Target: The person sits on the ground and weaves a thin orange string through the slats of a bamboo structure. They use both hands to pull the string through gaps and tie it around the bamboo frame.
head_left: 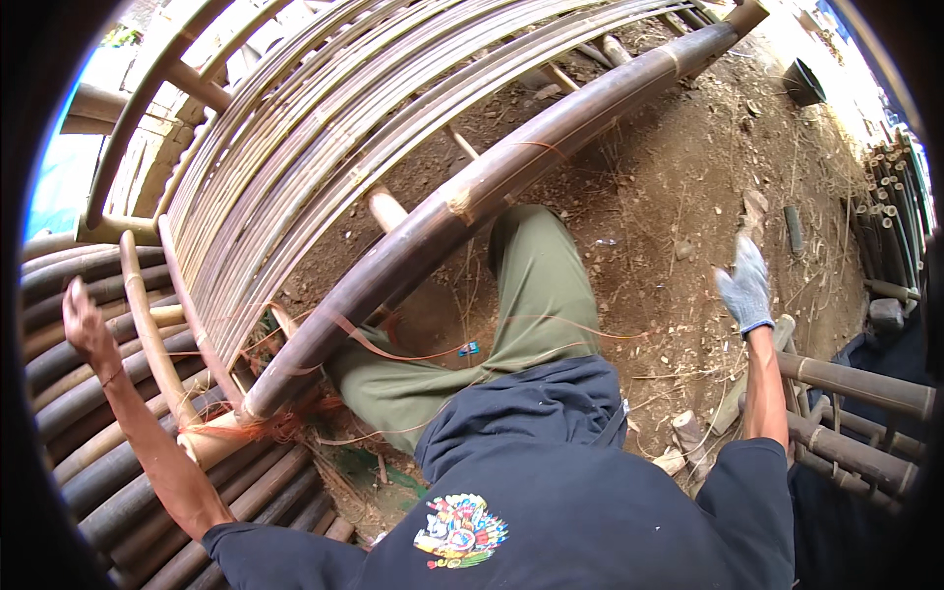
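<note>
My left hand [87, 324], bare, is raised at the far left beside a bamboo crosspiece [147, 324]. Its fingers point upward, look loosely apart, and hold nothing that I can see. On the right, my right hand [745, 285] wears a grey-white glove. Its thumb stands away from the fingers over the dirt ground, and a tan piece of wood [755, 209] shows just beyond the fingertips. A thick dark bamboo pole [462, 202] edges a slatted bamboo panel [295, 167] before me. Orange strip [369, 342] is wrapped around the pole and trails across my lap.
Stacked bamboo poles [88, 383] lie at the left under the panel's end. Bundled bamboo [890, 202] stands at the right, near a black bucket [803, 83]. A bamboo framework [855, 383] is at the lower right. Chips and scraps litter the dirt [669, 197].
</note>
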### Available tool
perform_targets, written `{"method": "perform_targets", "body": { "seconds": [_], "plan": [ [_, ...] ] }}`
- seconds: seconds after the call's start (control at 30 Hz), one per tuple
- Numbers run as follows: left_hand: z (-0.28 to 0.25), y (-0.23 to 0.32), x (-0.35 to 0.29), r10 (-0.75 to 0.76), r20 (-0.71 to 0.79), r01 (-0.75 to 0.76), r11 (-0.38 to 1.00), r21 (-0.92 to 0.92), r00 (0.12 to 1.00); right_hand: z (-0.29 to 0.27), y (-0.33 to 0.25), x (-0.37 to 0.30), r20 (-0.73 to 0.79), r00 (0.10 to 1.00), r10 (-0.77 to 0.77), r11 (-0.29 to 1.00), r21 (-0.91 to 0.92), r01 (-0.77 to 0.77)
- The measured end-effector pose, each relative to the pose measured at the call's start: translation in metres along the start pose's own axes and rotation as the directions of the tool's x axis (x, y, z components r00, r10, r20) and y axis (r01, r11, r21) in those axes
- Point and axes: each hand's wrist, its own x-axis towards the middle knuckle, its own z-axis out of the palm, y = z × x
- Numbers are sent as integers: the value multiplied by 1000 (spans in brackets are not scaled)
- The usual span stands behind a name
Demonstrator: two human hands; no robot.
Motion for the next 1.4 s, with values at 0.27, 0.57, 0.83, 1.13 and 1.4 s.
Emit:
{"method": "perform_targets", "body": {
  "seconds": [0.27,0.57,0.83,1.13,1.4],
  "plan": [
    [99,374,-125,50,738,577,587,-567,673,-188,-381,70,-262,779,-569,-164,965,204],
    [-3,73,76,444,94,-373,598,709,891,-115,-185,55,265,913,-309,-90,948,-306],
    [99,143,-50,634,273,-682,718,141,724,-127,-173,80,283,914,-290,385,909,-159],
    [203,399,-249,247,825,183,905,-384,509,-146,-250,95,175,846,-504,288,957,-26],
    [205,370,-257,298,414,-163,930,-330,860,-123,-241,86,51,912,-406,249,967,56]
  ]
}}
